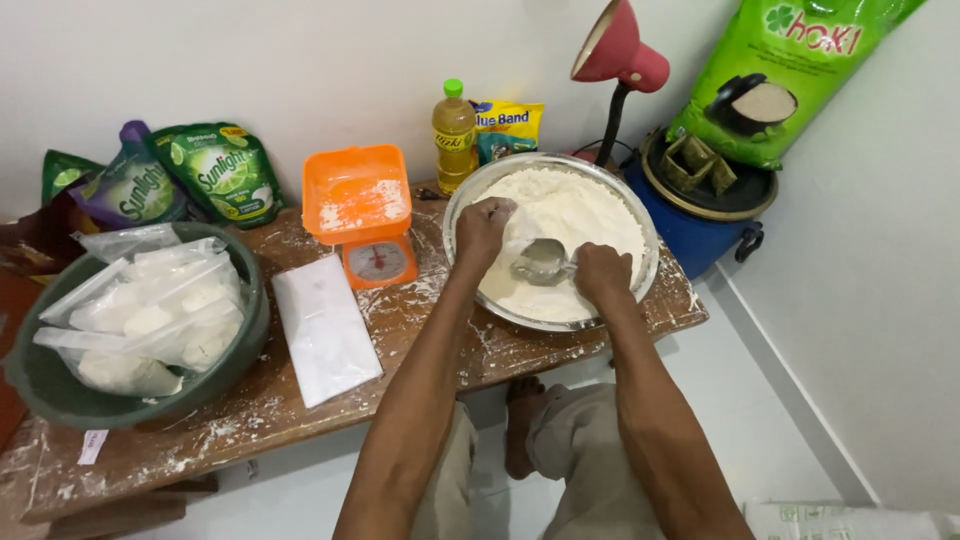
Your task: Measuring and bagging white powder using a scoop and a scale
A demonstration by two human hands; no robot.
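**Scooping flour into a held bag**

The flour fills the metal bowl under both hands. The right hand grips a metal scoop, sunk in flour just left of it. The left hand pinches a clear bag open beside the scoop. Best to keep the bag mouth wide and low, above the bowl. The orange scale sits left of the left hand on the tabletop.

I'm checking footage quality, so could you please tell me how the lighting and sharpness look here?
Head view: soft, even light with faint shadows; mild glare on the metal bowl rim; wide-angle bending at the edges; both hands and the flour look sharp.
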